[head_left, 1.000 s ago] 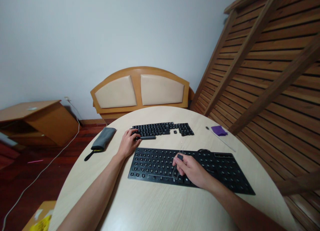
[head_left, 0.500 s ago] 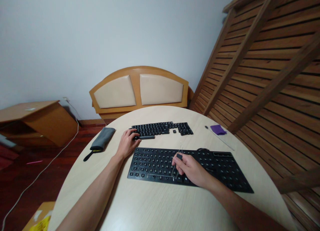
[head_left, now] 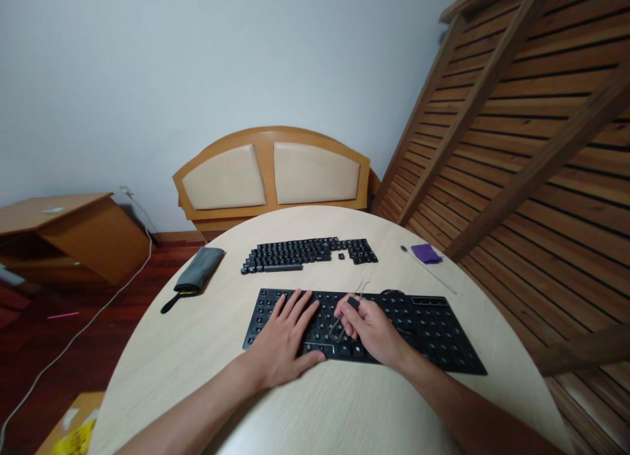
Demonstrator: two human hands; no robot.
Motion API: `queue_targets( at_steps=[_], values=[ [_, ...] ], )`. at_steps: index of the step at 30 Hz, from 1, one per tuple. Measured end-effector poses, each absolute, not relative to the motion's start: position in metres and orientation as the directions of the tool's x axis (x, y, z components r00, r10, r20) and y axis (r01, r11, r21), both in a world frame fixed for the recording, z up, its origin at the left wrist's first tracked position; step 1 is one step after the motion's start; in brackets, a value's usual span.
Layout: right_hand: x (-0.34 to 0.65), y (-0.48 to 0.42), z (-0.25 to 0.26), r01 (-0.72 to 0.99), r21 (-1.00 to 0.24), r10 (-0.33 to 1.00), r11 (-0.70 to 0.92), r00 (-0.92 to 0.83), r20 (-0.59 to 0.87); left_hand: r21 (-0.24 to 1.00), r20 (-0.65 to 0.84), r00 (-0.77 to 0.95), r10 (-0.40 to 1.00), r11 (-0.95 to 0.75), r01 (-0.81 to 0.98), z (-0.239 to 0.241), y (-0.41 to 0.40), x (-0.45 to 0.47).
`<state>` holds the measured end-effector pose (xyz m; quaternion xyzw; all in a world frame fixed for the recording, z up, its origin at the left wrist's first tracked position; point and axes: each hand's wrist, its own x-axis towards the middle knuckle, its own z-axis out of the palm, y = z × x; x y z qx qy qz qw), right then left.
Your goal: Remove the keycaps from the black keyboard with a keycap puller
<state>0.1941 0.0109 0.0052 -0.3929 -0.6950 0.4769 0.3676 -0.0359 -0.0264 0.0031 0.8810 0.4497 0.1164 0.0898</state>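
Observation:
A black keyboard base (head_left: 433, 333), with most of its keycaps off, lies in front of me on the round table (head_left: 315, 415). Flat across its left part rests my left hand (head_left: 285, 337), fingers spread. My right hand (head_left: 361, 320) is closed around a wire keycap puller (head_left: 336, 331) with a dark handle, its wire loop low over the lower middle of the base. A few keycaps (head_left: 357, 350) still sit on the bottom row there. Beyond the base, loose black keycaps (head_left: 295, 251) lie in rows, with the long spacebar (head_left: 283, 268) at their near edge.
A grey pouch (head_left: 199, 271) lies at the table's left. On the right are a purple cloth (head_left: 426, 253) and a thin brush (head_left: 428, 269). Behind the table stands a padded headboard (head_left: 270, 173); wooden slats (head_left: 531, 146) lean at the right.
My left hand has left the loose keycaps and come down onto the keyboard base. More keycaps show at the left end of the rows. My right hand still holds the puller.

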Motion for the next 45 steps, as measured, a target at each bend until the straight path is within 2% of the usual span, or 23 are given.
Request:
queue_targets(
  at_steps=[5,11,19,25,33,38,45],
  values=[
    [0.197,0.003,0.021,0.349,-0.854,0.855,0.386,-0.482,0.189,0.255,0.076,0.554,0.829,-0.553,0.793,0.009,-0.028,-0.062],
    [0.194,0.002,0.019,0.428,-0.795,0.844,0.431,-0.503,0.187,0.311,0.107,0.526,0.844,-0.531,0.789,0.015,-0.038,-0.052],
    [0.194,0.005,0.016,0.419,-0.800,0.818,0.428,-0.556,0.147,0.432,0.235,0.499,0.834,-0.550,0.715,0.001,-0.046,-0.012],
    [0.195,0.004,0.019,0.357,-0.805,0.743,0.473,-0.652,0.148,0.441,0.251,0.491,0.834,-0.550,0.709,-0.002,-0.046,-0.016],
    [0.195,-0.001,0.030,0.351,-0.795,0.711,0.496,-0.689,0.139,0.434,0.231,0.499,0.835,-0.548,0.715,-0.004,-0.045,-0.018],
    [0.192,-0.006,0.023,0.360,-0.771,0.739,0.526,-0.643,0.203,0.440,0.221,0.502,0.836,-0.545,0.714,0.000,-0.046,-0.021],
    [0.186,-0.007,0.005,0.425,-0.830,0.871,0.361,-0.472,0.137,0.461,0.213,0.510,0.834,-0.546,0.700,0.000,-0.047,-0.018]
  ],
)
